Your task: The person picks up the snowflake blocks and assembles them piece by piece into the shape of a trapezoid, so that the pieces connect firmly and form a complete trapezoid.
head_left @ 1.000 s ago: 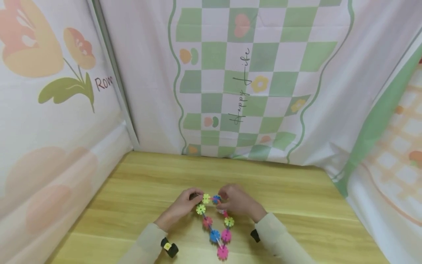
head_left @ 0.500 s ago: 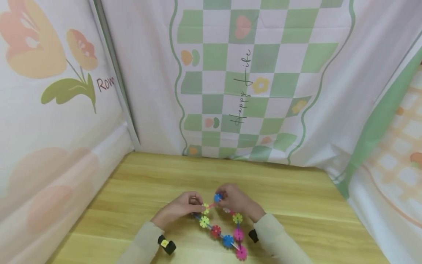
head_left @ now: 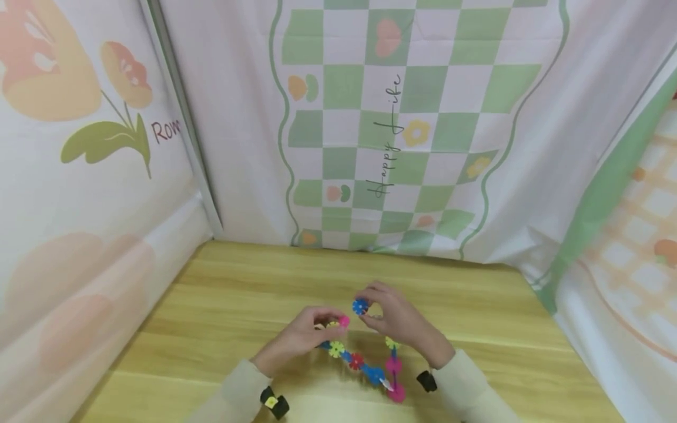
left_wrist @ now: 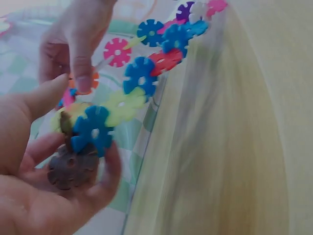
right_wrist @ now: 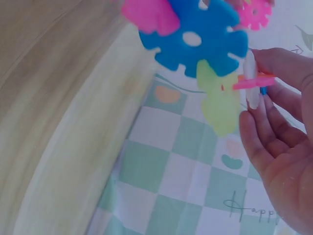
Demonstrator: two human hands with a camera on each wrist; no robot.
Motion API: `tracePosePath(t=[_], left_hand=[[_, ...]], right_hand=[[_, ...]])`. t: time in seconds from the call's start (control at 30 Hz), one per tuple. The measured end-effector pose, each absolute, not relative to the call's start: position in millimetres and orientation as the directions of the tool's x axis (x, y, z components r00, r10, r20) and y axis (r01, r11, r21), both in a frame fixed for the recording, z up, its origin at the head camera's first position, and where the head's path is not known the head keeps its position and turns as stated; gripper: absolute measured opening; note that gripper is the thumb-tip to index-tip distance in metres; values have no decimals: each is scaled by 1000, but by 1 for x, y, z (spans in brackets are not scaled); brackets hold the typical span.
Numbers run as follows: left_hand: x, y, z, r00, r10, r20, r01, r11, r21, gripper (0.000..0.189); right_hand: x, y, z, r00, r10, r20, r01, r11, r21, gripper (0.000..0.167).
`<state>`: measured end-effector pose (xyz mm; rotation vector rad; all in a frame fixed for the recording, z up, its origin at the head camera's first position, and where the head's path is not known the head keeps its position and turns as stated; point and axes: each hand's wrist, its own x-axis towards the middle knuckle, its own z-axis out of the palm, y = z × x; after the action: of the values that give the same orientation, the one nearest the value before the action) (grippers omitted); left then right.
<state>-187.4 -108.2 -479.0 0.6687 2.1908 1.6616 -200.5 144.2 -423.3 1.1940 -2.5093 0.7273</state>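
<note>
A chain of interlocking notched plastic discs hangs between both hands, its lower part close over the table. My left hand [head_left: 304, 333] holds one end, with a pink disc [head_left: 344, 321] at its fingertips and a yellow-green disc [head_left: 336, 349] just below. In the left wrist view its fingers curl round a brown disc [left_wrist: 73, 167] beside a blue one [left_wrist: 94, 131]. My right hand [head_left: 404, 320] pinches the other end near a blue disc [head_left: 360, 306], which stands apart from the pink one. In the right wrist view, a white disc [right_wrist: 251, 78] shows edge-on between thumb and fingers.
The chain runs down through a red disc [head_left: 356, 361] to a pink disc [head_left: 396, 393] at its low point. A wood-grain table [head_left: 254, 276] lies beneath. Printed cloth curtains [head_left: 344, 129] stand behind and on both sides. Black bands [head_left: 275, 402] sit at the sleeves.
The top of the loop has parted between the pink and blue discs. My right hand has moved up and right with the blue disc; the chain's low end has swung right.
</note>
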Motion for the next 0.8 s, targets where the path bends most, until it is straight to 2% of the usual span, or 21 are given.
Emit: tracePosePath(t=[0.13, 0.33, 0.57, 0.8], left_hand=[[-184, -105, -475, -861, 494, 125, 264, 223, 938, 40], [-178, -102, -467, -837, 499, 227, 381, 231, 895, 37], [-177, -101, -466, -835, 501, 226, 375, 219, 901, 37], [-177, -103, -465, -836, 507, 210, 357, 213, 910, 36]], right_hand=[[-196, 145, -422, -559, -634, 534, -824, 495, -276, 38], [-193, 144, -420, -478, -649, 592, -869, 446, -213, 37], [-190, 143, -421, -447, -663, 600, -887, 418, -199, 35], [-190, 140, -422, -399, -678, 617, -898, 424, -114, 38]])
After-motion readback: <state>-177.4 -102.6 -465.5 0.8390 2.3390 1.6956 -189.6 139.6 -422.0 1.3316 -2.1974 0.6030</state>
